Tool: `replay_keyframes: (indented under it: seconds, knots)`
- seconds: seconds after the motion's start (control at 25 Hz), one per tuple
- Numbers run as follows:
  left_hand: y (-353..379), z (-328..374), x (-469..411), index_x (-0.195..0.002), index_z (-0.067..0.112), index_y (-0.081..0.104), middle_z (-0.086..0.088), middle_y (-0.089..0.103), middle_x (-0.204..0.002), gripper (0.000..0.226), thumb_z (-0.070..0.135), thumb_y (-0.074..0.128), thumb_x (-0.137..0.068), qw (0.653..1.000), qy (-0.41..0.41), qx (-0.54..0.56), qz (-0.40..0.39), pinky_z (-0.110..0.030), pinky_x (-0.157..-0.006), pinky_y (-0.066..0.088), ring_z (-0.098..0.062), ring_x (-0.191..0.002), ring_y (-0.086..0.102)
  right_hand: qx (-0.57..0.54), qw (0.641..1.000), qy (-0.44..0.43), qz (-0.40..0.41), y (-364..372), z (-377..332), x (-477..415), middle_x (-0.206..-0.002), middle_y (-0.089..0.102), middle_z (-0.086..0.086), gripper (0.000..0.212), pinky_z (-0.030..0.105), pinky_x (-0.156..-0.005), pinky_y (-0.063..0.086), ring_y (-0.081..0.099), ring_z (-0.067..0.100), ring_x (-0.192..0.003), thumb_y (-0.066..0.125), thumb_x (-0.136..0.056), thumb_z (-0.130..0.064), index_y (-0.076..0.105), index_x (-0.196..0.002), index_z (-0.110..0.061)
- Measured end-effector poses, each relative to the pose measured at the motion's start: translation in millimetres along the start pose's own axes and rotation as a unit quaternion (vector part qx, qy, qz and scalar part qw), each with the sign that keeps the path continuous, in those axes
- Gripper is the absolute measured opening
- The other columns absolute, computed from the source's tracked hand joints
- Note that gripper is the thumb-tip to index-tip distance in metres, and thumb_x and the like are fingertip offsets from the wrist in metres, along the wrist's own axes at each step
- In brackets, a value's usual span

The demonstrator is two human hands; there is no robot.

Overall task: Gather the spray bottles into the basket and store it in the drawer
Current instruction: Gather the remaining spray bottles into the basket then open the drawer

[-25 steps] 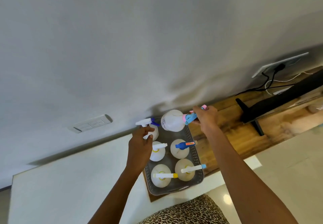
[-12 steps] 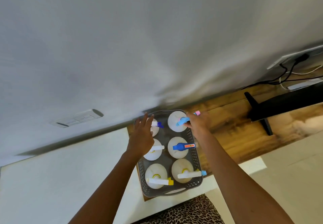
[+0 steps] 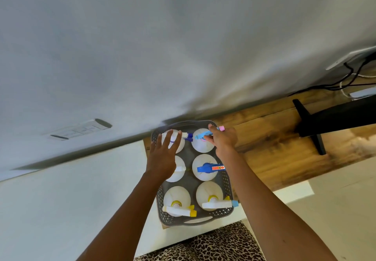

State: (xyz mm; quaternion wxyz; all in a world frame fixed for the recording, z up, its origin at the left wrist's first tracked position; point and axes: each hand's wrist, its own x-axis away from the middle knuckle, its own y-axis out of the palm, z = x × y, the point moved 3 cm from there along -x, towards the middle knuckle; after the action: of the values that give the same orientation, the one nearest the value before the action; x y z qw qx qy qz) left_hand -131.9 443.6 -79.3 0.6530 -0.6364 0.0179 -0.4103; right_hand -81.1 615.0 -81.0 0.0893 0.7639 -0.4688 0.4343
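Where the wooden shelf meets the grey wall, a dark grey basket with perforated sides and a handle slot at its near end stands on the wood, its near end reaching past the shelf's front edge. Six white spray bottles stand upright inside it, in two columns of three. In the near row, one bottle has a white trigger with a yellow nozzle and the other a white trigger with a light blue nozzle. In the middle row, the right bottle carries a dark blue trigger head; the left middle bottle is partly hidden under the left hand. In the far row, the left bottle has a white head with a dark blue tip, and the right one has a light blue and pink head.

The left hand is spread flat with the fingers apart, above the far left and middle left bottles, holding nothing. The right hand is closed around the light blue and pink head, at the far right corner of the basket, with the fingers pinching the trigger part.

A black stand rests on the shelf well to the right, and a leopard-print cloth shows at the bottom edge.
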Motion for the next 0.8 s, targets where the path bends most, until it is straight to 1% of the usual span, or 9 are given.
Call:
replay_keyframes:
  seconds: [0.08, 0.12, 0.2, 0.4, 0.56, 0.68, 0.72, 0.8]
  knots:
    - [3.6, 2.7, -2.0, -0.143, 0.031, -0.007, -0.005, -0.002, -0.158, 0.094, 0.012, 0.062, -0.082, 1.0, -0.004, 0.006, 0.013, -0.047, -0.115, 0.012, -0.034, -0.144, -0.001, 0.002, 1.0, -0.009, -0.005, 5.2, -2.4, -1.7, -0.117, 0.06, 0.022, 0.046, 0.037, -0.08, 0.059, 0.066, 0.032, -0.097, 0.07, -0.08, -0.019, 0.049, -0.117, -0.001]
    - [4.7, 3.3, -2.3, -0.143, 0.031, -0.007, -0.005, -0.001, -0.158, 0.095, 0.012, 0.062, -0.082, 1.0, -0.004, 0.008, 0.019, -0.047, -0.115, 0.014, -0.034, -0.144, 0.0, 0.0, 1.0, -0.01, -0.007, 7.6, -3.1, -1.3, -0.117, 0.06, 0.022, 0.047, 0.038, -0.082, 0.058, 0.067, 0.032, -0.096, 0.07, -0.079, -0.019, 0.049, -0.117, -0.001]
    - [7.3, 5.5, -1.5, -0.143, 0.031, -0.006, -0.006, -0.001, -0.158, 0.094, 0.011, 0.062, -0.081, 1.0, -0.008, 0.011, 0.026, -0.047, -0.114, 0.017, -0.034, -0.144, 0.001, 0.003, 1.0, -0.006, -0.012, 8.9, -1.6, -0.4, -0.116, 0.06, 0.021, 0.048, 0.038, -0.083, 0.058, 0.067, 0.032, -0.096, 0.071, -0.079, -0.02, 0.048, -0.117, -0.001]
    - [2.5, 5.0, 2.5, -0.144, 0.029, -0.004, -0.006, -0.002, -0.157, 0.089, 0.008, 0.058, -0.084, 0.998, -0.027, 0.03, 0.041, -0.045, -0.115, 0.017, -0.032, -0.144, -0.001, -0.028, 0.998, 0.023, -0.044, 4.4, 6.3, 1.2, -0.119, 0.06, 0.021, 0.049, 0.038, -0.082, 0.057, 0.066, 0.033, -0.099, 0.071, -0.078, -0.021, 0.05, -0.117, -0.001]
    - [-2.0, 2.1, 8.5, -0.144, 0.029, -0.003, -0.005, -0.005, -0.157, 0.089, 0.006, 0.057, -0.084, 0.997, -0.039, 0.055, 0.026, -0.045, -0.114, 0.022, -0.032, -0.144, -0.002, -0.04, 0.998, 0.03, -0.048, -1.7, 8.4, 6.6, -0.118, 0.061, 0.021, 0.048, 0.04, -0.085, 0.057, 0.065, 0.033, -0.1, 0.072, -0.077, -0.021, 0.051, -0.115, 0.0]
    - [-5.1, -1.7, 11.1, -0.144, 0.029, -0.003, -0.005, -0.006, -0.157, 0.091, 0.005, 0.059, -0.082, 0.996, -0.036, 0.082, 0.01, -0.047, -0.113, 0.024, -0.032, -0.144, -0.004, -0.049, 0.998, 0.022, -0.045, -7.5, 9.3, 11.1, -0.119, 0.061, 0.02, 0.051, 0.038, -0.083, 0.058, 0.066, 0.03, -0.099, 0.072, -0.077, -0.022, 0.049, -0.117, -0.001]
    - [-6.7, -2.8, 11.9, -0.144, 0.029, -0.003, -0.005, -0.006, -0.157, 0.091, 0.006, 0.06, -0.082, 0.996, -0.032, 0.088, 0.007, -0.048, -0.113, 0.024, -0.032, -0.144, -0.004, -0.053, 0.997, 0.019, -0.043, -9.7, 9.9, 13.5, -0.12, 0.06, 0.02, 0.052, 0.035, -0.08, 0.058, 0.066, 0.029, -0.099, 0.071, -0.078, -0.022, 0.047, -0.119, -0.002]
    - [-11.0, -4.5, 15.0, -0.144, 0.028, -0.003, -0.007, -0.005, -0.157, 0.09, 0.006, 0.059, -0.082, 0.995, -0.027, 0.1, 0.003, -0.049, -0.113, 0.025, -0.033, -0.143, -0.004, -0.055, 0.998, 0.015, -0.038, -15.3, 12.0, 22.8, -0.12, 0.06, 0.018, 0.054, 0.026, -0.066, 0.055, 0.067, 0.024, -0.096, 0.07, -0.08, -0.025, 0.042, -0.123, -0.007]
